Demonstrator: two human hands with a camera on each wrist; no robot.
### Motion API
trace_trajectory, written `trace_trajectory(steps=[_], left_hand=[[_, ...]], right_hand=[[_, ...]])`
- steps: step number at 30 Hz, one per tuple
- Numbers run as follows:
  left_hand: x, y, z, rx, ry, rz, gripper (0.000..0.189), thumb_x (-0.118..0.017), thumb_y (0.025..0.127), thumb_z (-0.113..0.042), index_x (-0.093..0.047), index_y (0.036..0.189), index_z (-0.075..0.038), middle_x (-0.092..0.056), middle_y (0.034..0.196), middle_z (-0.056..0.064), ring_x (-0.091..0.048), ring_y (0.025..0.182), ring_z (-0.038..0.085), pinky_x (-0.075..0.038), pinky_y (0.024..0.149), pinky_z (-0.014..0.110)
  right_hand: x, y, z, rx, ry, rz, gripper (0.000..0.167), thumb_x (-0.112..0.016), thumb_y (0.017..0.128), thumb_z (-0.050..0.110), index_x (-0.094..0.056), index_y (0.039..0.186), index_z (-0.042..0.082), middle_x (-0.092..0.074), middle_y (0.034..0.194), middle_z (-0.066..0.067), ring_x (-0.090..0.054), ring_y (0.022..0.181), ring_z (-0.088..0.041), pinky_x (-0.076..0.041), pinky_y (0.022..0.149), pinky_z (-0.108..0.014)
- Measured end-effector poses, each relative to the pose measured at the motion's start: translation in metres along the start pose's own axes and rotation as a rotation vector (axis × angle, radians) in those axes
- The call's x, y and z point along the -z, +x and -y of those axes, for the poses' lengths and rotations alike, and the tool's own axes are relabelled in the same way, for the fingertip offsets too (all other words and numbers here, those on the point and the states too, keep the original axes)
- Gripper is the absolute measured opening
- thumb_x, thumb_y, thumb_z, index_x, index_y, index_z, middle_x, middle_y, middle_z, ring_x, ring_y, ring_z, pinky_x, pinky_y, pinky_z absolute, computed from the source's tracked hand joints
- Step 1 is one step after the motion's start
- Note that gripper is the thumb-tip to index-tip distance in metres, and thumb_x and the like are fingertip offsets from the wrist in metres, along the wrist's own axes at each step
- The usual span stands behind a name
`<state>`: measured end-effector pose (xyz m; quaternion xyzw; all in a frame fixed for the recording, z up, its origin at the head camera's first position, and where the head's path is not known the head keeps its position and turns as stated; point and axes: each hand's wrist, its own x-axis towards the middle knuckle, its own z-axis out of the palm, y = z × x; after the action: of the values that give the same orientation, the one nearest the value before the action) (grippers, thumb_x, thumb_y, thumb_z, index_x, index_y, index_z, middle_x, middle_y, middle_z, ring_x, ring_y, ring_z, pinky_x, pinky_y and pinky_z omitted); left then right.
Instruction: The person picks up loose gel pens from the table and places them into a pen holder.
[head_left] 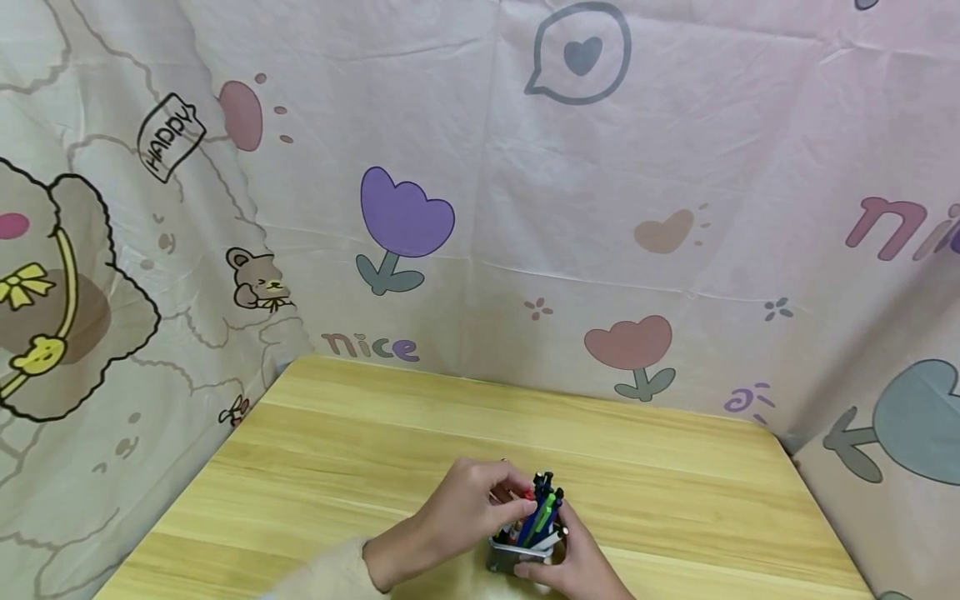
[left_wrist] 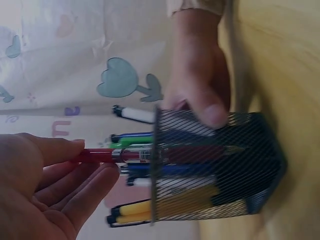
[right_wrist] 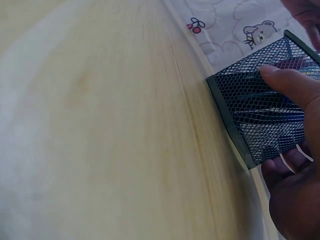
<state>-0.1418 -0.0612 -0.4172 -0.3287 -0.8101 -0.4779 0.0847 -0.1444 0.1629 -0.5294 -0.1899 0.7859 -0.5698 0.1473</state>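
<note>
A dark metal-mesh pen holder stands near the front of the table, filled with several pens. My right hand grips it from the right, and in the right wrist view its thumb lies against the mesh. Between thumb and fingers, my left hand pinches the top end of a red pen, whose lower part is inside the holder. Around it stand a green pen, a white pen, blue pens and yellow pens with black ends.
The light wooden table spreads out behind and to both sides of the holder. Printed fabric with flowers and cartoon figures hangs along its back and sides.
</note>
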Motion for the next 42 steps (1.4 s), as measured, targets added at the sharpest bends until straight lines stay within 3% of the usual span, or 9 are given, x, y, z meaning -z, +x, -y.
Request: trace_trajectory(steps=[6,10,19,29,36,42], left_hand=[[-0.011,-0.005,0.006,0.03,0.075,0.044,0.006,-0.081,0.089,-0.012,-0.077,0.092,-0.008,-0.079,0.089,0.002,-0.065,0.073,-0.01,-0.054,0.062,0.005],[-0.016,-0.007,0.008,0.033,0.112,0.039,0.006,-0.082,0.088,-0.011,-0.078,0.092,-0.009,-0.079,0.087,0.0,-0.065,0.074,-0.011,-0.053,0.063,0.003],[-0.02,-0.005,0.009,0.071,0.192,0.034,0.008,-0.08,0.09,-0.012,-0.078,0.097,-0.009,-0.078,0.089,-0.002,-0.063,0.076,-0.011,-0.052,0.065,0.003],[-0.021,0.001,0.012,0.119,0.309,0.044,0.017,-0.081,0.088,-0.011,-0.081,0.105,-0.007,-0.081,0.093,0.001,-0.066,0.076,-0.008,-0.05,0.064,0.001],[-0.023,-0.003,0.015,-0.068,0.499,-0.009,0.017,-0.08,0.09,-0.016,-0.08,0.103,-0.005,-0.08,0.092,0.004,-0.075,0.088,0.006,-0.059,0.073,0.008],[-0.014,-0.004,0.017,-0.13,0.486,-0.071,0.021,-0.076,0.094,-0.023,-0.078,0.107,-0.007,-0.079,0.096,0.002,-0.076,0.09,0.008,-0.061,0.078,0.012]], right_hand=[[-0.001,0.0,0.0,-0.025,-0.034,-0.01,0.086,-0.086,0.084,0.032,-0.038,0.153,0.014,-0.06,0.144,-0.01,-0.063,0.12,-0.003,-0.05,0.099,-0.013],[-0.001,0.001,0.002,-0.036,-0.043,-0.013,0.085,-0.086,0.083,0.033,-0.039,0.152,0.016,-0.06,0.144,-0.009,-0.062,0.12,-0.004,-0.048,0.099,-0.012],[-0.003,0.001,0.004,-0.026,-0.079,-0.043,0.086,-0.087,0.082,0.033,-0.041,0.152,0.017,-0.06,0.146,-0.008,-0.059,0.126,-0.007,-0.043,0.102,-0.011],[-0.003,0.002,0.002,-0.046,-0.036,-0.008,0.092,-0.086,0.083,0.032,-0.034,0.157,0.02,-0.055,0.149,-0.009,-0.058,0.127,-0.009,-0.042,0.103,-0.011],[-0.003,0.003,0.003,-0.079,0.044,0.01,0.102,-0.086,0.083,0.028,-0.024,0.163,0.015,-0.049,0.154,-0.018,-0.06,0.127,-0.018,-0.048,0.099,-0.012],[-0.002,0.006,0.003,-0.087,0.045,0.004,0.102,-0.087,0.082,0.028,-0.025,0.163,0.017,-0.052,0.152,-0.017,-0.061,0.127,-0.025,-0.048,0.097,-0.012]])
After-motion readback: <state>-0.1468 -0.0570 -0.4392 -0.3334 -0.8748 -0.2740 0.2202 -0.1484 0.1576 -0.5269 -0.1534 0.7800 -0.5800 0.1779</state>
